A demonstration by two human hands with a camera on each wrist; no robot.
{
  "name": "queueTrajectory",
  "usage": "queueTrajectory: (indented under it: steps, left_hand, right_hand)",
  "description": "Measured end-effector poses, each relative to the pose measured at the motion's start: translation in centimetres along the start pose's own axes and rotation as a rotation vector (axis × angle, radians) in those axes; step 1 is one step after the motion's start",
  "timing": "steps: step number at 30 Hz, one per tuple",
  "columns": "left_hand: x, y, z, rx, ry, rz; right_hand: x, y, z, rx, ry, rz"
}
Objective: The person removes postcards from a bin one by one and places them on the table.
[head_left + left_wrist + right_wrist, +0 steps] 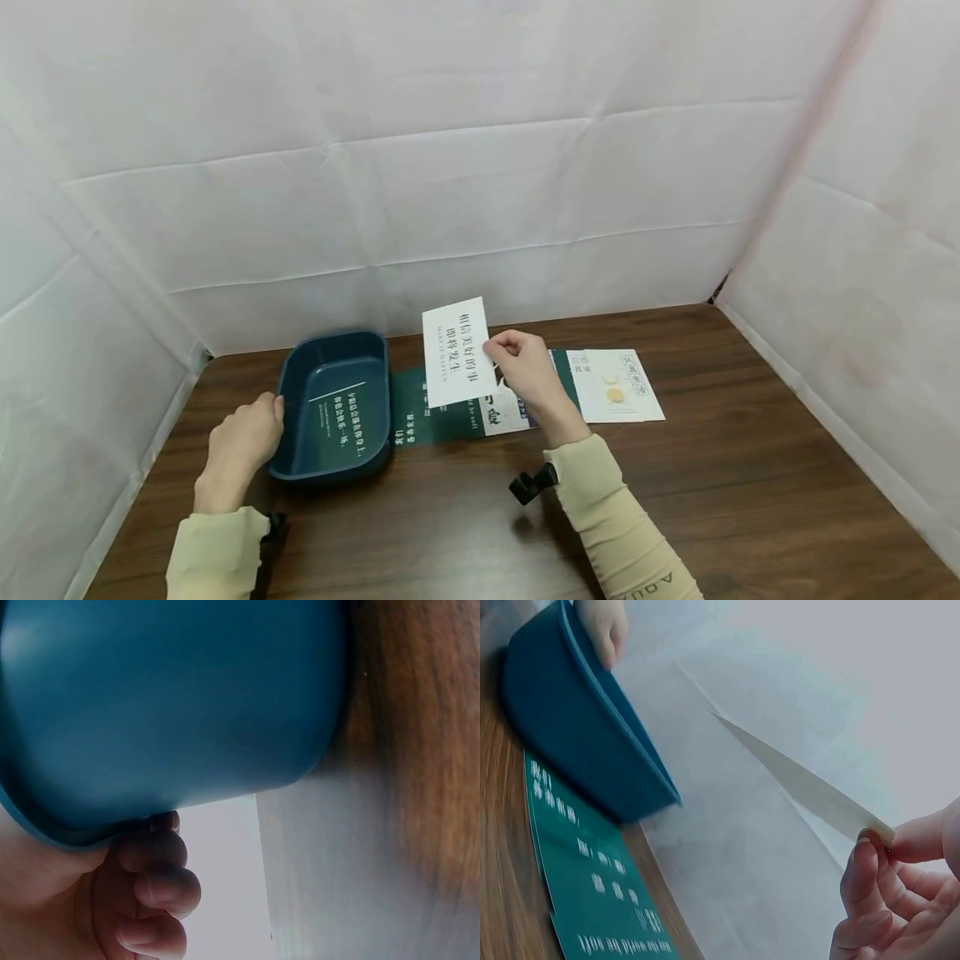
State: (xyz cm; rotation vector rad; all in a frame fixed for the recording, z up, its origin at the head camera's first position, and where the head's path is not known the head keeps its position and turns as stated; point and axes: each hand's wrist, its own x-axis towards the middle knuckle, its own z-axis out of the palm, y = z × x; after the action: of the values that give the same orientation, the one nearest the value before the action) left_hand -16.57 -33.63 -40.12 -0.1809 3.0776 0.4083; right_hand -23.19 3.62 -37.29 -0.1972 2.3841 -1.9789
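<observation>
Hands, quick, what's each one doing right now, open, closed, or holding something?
Left hand: closed on the rim of the dark blue tray.
Right hand: pinching a white printed card, held up above the table.

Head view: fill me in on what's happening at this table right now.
A person sits at a brown wooden table inside white walls. The left hand grips the left rim of a dark blue tray, which already has a green card lying in it. The right hand pinches a white card with printed text, lifted off the table just right of the tray. More cards lie spread flat on the table beneath and beside that hand.
</observation>
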Motion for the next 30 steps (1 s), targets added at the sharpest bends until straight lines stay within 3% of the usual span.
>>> queueTrajectory:
  steps: [9, 18, 30]
  left_hand:
    - [-0.2, -0.1, 0.1, -0.011, -0.005, 0.003]
    - [-0.3, -0.4, -0.3, 0.001, -0.001, -0.013]
    - [-0.4, -0.3, 0.1, -0.009, -0.005, -0.01]
  right_hand:
    - [0.7, 0.5, -2.7, 0.028, 0.055, 0.051]
    - [0.9, 0.9, -5.5, -0.031, 0.068, 0.071]
    - [0.7, 3.5, -11.9, -0.137, 0.097, 0.118]
